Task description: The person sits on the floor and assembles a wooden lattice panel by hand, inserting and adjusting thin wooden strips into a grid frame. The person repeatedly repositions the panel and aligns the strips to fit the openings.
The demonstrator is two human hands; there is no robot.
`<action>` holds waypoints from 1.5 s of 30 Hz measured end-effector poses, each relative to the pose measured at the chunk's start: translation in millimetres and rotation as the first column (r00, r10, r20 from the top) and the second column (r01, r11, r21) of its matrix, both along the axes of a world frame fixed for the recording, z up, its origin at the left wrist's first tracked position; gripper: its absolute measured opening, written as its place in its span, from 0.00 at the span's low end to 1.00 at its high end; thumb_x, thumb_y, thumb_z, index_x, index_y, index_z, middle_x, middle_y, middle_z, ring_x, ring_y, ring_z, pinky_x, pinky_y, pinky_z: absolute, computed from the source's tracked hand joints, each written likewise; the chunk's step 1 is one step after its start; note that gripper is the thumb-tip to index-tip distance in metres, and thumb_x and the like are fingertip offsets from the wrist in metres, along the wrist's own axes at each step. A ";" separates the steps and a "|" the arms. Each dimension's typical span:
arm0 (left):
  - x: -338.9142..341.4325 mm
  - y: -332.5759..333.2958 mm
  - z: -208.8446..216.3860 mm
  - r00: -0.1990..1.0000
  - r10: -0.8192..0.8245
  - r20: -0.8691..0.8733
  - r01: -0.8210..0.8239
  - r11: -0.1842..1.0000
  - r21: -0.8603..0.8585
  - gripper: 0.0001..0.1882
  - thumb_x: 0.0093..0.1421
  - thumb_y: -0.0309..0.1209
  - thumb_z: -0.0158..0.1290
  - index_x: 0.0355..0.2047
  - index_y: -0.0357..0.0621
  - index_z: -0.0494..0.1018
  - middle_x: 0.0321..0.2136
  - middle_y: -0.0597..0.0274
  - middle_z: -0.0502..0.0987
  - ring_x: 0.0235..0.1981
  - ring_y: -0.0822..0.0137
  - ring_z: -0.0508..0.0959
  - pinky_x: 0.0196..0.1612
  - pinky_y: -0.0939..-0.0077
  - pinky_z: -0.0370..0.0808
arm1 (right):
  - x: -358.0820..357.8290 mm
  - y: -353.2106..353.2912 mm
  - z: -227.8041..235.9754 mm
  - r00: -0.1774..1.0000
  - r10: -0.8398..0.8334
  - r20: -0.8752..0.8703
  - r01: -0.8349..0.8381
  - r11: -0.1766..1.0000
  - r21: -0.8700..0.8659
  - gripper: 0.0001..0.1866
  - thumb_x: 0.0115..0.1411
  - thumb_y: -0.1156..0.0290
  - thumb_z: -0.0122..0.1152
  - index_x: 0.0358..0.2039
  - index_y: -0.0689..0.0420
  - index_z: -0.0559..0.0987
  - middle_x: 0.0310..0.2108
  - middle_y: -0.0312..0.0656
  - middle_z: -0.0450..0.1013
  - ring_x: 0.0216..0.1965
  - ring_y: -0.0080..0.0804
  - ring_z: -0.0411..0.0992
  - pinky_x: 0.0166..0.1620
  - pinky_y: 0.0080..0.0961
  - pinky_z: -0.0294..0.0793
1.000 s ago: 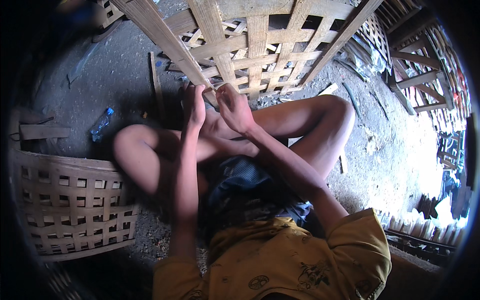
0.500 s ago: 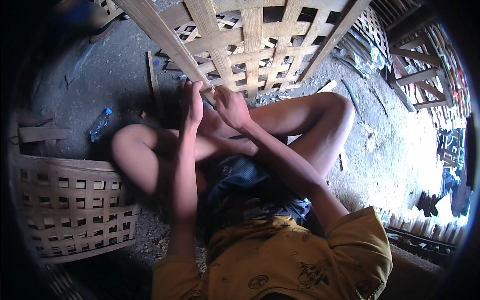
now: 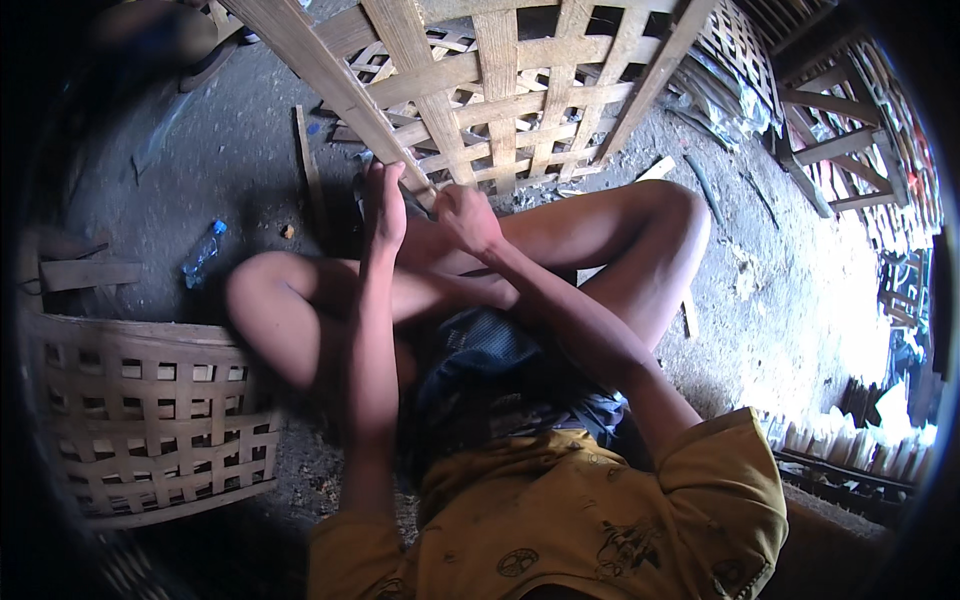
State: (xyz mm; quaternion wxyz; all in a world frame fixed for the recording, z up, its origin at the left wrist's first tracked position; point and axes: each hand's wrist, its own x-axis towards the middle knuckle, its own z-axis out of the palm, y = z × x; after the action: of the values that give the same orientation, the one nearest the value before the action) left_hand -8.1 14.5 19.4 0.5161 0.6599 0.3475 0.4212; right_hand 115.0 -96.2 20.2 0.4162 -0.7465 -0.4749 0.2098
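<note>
A large woven basket [image 3: 497,85] of pale split-wood or bamboo strips stands tilted in front of my crossed legs. Its flat edge strip [image 3: 335,80] slants down to my hands. My left hand [image 3: 386,208] is closed against the lower part of that strip, thumb and fingertips at its edge. Just right of it, my right hand [image 3: 468,220] is clenched by the strip's lower end, close to the weave. Its curled fingers hide whatever lies inside them. Both hands are above my shins, a short gap apart.
A second woven basket [image 3: 160,410] lies by my left knee. A clear plastic bottle [image 3: 203,255] with a blue cap and a thin wooden strip [image 3: 309,170] lie on the floor to the left. At the right stand a wooden frame [image 3: 840,150] and stacked slats.
My right hand has shifted slightly down and to the right, away from the strip's edge. My left hand keeps its place on the edge strip.
</note>
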 end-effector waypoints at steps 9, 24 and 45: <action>4.1 -8.1 17.0 0.999 0.028 -0.025 -0.028 1.000 -0.007 0.24 0.70 0.44 0.45 0.47 0.34 0.78 0.48 0.41 0.74 0.54 0.48 0.69 0.61 0.56 0.64 | 1.3 -1.7 55.2 0.995 0.072 0.075 -0.081 0.989 0.123 0.14 0.67 0.65 0.54 0.32 0.63 0.80 0.25 0.59 0.76 0.29 0.61 0.77 0.35 0.48 0.75; 0.7 2.2 -0.4 0.996 -0.002 0.085 0.002 1.000 0.008 0.22 0.69 0.39 0.42 0.47 0.35 0.79 0.45 0.45 0.77 0.51 0.51 0.71 0.59 0.59 0.65 | -4.2 2.7 34.5 0.998 0.054 -0.025 -0.051 0.992 0.116 0.14 0.67 0.67 0.55 0.32 0.66 0.79 0.22 0.59 0.74 0.25 0.57 0.75 0.32 0.46 0.72; 3.4 -8.7 20.4 0.984 -0.102 0.149 0.138 0.957 -0.257 0.15 0.59 0.27 0.64 0.46 0.40 0.78 0.44 0.61 0.81 0.44 0.70 0.79 0.47 0.72 0.77 | 17.5 -5.2 52.7 0.985 0.117 -0.128 -0.126 0.990 -0.060 0.21 0.68 0.58 0.56 0.33 0.66 0.81 0.19 0.54 0.74 0.22 0.41 0.71 0.33 0.41 0.72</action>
State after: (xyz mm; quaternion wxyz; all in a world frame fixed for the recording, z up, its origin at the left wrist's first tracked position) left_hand -4.7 5.7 39.7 0.6469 0.5747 0.3244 0.3821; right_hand 132.5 -101.4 72.9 0.4057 -0.7153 -0.4854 0.2968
